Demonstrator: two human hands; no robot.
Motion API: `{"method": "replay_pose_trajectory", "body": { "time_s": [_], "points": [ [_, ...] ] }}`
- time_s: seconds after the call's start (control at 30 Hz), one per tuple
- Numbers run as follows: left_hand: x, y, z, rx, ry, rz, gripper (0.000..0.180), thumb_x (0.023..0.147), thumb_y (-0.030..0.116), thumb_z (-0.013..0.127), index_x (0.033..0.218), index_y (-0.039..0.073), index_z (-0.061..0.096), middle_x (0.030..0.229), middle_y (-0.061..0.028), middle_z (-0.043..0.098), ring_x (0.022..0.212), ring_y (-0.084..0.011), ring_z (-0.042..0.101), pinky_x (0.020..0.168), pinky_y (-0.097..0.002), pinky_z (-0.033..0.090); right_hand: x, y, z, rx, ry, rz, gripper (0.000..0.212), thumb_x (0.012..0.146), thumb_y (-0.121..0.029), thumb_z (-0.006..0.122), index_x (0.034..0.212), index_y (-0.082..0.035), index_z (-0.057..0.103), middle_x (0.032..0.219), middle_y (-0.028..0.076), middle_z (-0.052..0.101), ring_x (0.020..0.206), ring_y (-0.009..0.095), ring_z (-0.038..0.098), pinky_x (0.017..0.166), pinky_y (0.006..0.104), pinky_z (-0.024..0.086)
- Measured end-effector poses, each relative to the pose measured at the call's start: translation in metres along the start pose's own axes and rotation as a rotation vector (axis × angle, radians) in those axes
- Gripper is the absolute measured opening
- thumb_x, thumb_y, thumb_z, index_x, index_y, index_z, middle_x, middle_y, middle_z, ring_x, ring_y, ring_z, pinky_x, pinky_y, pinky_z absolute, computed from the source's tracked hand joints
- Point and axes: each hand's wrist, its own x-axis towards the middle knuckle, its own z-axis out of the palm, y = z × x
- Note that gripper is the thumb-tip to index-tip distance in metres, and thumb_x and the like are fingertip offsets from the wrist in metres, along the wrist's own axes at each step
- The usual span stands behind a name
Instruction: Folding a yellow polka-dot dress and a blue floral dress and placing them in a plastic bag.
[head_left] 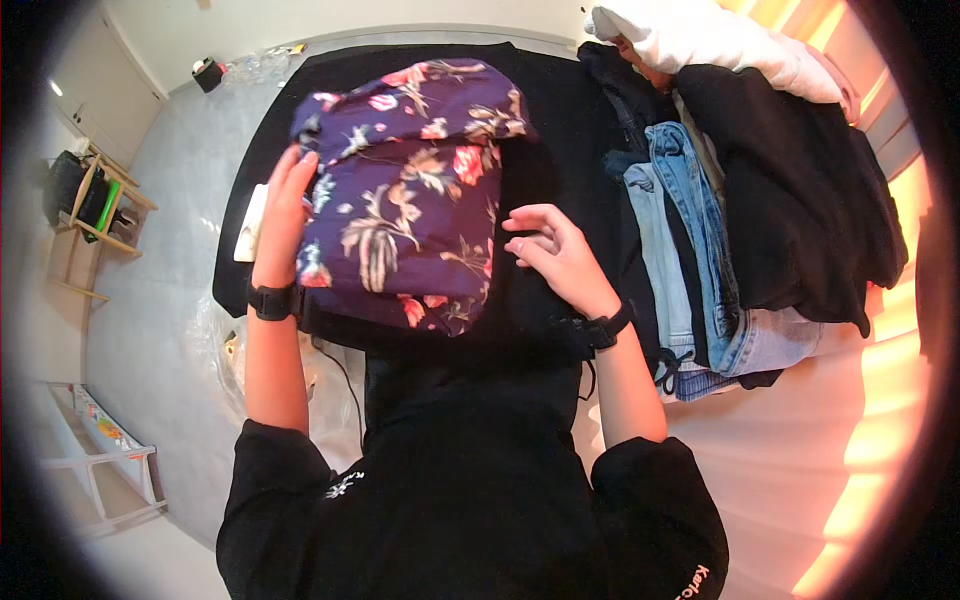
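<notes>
A folded dark purple floral garment (400,210), printed with pink and beige flowers, lies on a black-covered table (560,130) in front of me. Its upper part is folded over into a wider band; which kind of garment it is I cannot make out. Along its left edge rests my left hand (283,212), fingers stretched upward and touching the cloth. My right hand (557,254) hovers just off the garment's right edge, fingers loosely bent and apart, with nothing in them. Each wrist wears a black band.
To the right stands a pile of clothes with blue jeans (690,240), black garments (800,190) and a white garment (710,50) on top. A white object (251,225) sits behind my left hand. Clear plastic (225,340) and a cable (345,375) lie at the lower left. A wooden shelf (105,205) stands far left.
</notes>
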Motion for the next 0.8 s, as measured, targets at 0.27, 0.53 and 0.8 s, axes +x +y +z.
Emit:
{"method": "replay_pose_trajectory", "body": {
  "time_s": [0.27, 0.53, 0.8],
  "points": [
    [-0.003, -0.025, -0.014, 0.823, 0.101, 0.264, 0.026, 0.083, 0.02, 0.065, 0.102, 0.004, 0.059, 0.095, -0.0123, 0.051, 0.095, -0.0267, 0.052, 0.083, -0.0367, 0.042, -0.001, 0.001, 0.009, -0.143, -0.05, -0.009, 0.033, 0.085, -0.007, 0.063, 0.116, -0.002, 0.053, 0.114, 0.007, 0.057, 0.098, 0.014, 0.058, 0.088, 0.0298, 0.047],
    [0.001, 0.032, 0.017, 0.89, -0.236, 0.516, 0.025, 0.081, 0.009, 0.065, 0.103, 0.003, 0.057, 0.095, -0.0155, 0.061, 0.093, -0.0332, 0.058, 0.081, -0.039, 0.044, -0.011, -0.01, 0.007, -0.125, -0.117, -0.011, 0.032, 0.089, -0.01, 0.06, 0.119, -0.004, 0.051, 0.116, 0.007, 0.057, 0.101, 0.014, 0.057, 0.086, 0.0297, 0.046],
    [-0.023, 0.077, 0.1, 0.468, -1.195, 0.31, 0.048, 0.098, 0.027, 0.045, 0.139, 0.003, 0.037, 0.118, -0.022, 0.059, 0.108, -0.0322, 0.059, 0.093, -0.0358, 0.044, -0.015, -0.008, -0.007, 0.311, 0.237, -0.221, 0.065, 0.099, -0.053, 0.026, 0.142, -0.005, 0.03, 0.138, 0.012, 0.043, 0.121, 0.023, 0.048, 0.099, 0.0358, 0.041]
  ]
}}
